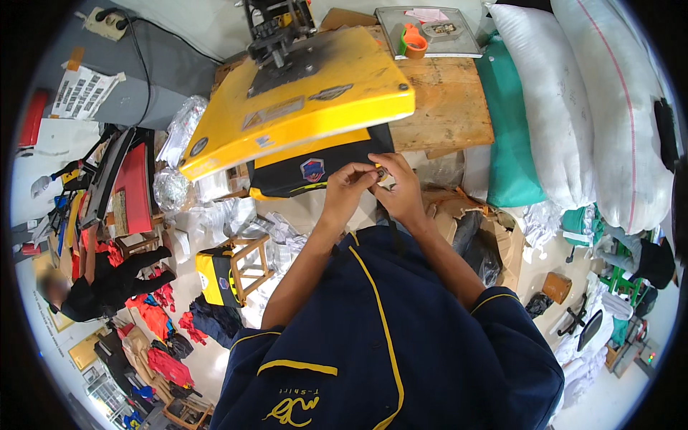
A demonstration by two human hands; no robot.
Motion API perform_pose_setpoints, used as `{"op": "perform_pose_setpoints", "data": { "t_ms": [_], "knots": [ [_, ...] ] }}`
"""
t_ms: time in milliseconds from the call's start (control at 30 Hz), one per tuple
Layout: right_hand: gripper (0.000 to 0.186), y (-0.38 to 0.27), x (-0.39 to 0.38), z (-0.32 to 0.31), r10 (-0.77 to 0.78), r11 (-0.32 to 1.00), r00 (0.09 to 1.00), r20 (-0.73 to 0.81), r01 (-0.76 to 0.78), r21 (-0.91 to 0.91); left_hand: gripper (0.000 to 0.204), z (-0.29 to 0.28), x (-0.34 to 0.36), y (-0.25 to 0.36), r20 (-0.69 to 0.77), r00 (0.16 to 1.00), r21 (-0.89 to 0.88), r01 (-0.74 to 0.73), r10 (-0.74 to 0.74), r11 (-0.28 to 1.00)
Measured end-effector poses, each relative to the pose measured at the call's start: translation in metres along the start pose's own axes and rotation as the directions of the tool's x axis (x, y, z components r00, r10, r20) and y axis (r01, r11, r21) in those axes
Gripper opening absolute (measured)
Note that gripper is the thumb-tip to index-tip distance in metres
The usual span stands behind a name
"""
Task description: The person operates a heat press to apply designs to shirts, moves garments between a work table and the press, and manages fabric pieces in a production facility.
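Note:
My left hand (pixel 345 190) and my right hand (pixel 403 192) meet in front of my chest, fingertips pinched together. Between them is a small dark, ring-like thing (pixel 381 173), too small to name. Just beyond my hands stands a heat press, its big yellow upper plate (pixel 308 107) raised and tilted. Under that plate lies a black and yellow piece of fabric (pixel 283 175) with a red and blue emblem (pixel 312 170) on it. The fabric's near edge hangs close to my left hand, and the plate hides its far part.
A wooden tabletop (pixel 444 100) with an orange cup (pixel 413 44) and a metal tray (pixel 459 36) extends right of the press. Large white sacks (pixel 545 93) and a green sack (pixel 505 129) stand beyond it. A wooden stool (pixel 251 269) and plastic wrapping (pixel 222 218) are at left. Another person (pixel 107 283) is far left.

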State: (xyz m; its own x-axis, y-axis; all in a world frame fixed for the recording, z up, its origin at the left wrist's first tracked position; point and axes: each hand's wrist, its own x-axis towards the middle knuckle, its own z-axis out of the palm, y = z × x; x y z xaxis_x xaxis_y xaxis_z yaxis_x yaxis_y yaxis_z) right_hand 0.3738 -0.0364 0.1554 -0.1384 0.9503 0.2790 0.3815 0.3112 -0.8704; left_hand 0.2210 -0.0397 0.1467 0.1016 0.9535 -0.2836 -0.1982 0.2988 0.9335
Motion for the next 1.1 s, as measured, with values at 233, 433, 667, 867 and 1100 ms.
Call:
{"op": "perform_pose_setpoints", "data": {
  "t_ms": [233,433,667,867,1100],
  "knots": [
    [0.053,-0.002,-0.02,0.041,0.418,0.797,0.883,0.216,-0.47,0.38,0.018,-0.077,-0.018,-0.005,-0.119,0.986,-0.04,0.113,-0.117,0.993],
    [0.035,-0.014,0.0,0.068,0.571,0.66,0.77,0.285,-0.637,0.4,0.017,-0.113,-0.005,-0.02,-0.086,0.996,0.214,-0.014,0.033,0.977],
    [0.019,0.02,0.037,0.101,0.592,0.682,0.759,0.272,-0.651,0.332,0.024,-0.141,0.026,-0.035,-0.154,0.907,0.508,-0.268,0.393,0.819],
    [0.024,0.041,0.093,0.124,0.595,0.737,0.796,0.111,-0.595,0.32,0.03,-0.162,0.045,-0.035,0.049,0.669,0.9,-0.352,0.741,0.259],
    [0.025,0.045,0.129,0.154,0.611,0.728,0.787,0.081,-0.6,0.333,0.043,-0.161,0.068,-0.029,0.151,0.664,0.945,-0.315,0.733,0.091]
  ]
}}
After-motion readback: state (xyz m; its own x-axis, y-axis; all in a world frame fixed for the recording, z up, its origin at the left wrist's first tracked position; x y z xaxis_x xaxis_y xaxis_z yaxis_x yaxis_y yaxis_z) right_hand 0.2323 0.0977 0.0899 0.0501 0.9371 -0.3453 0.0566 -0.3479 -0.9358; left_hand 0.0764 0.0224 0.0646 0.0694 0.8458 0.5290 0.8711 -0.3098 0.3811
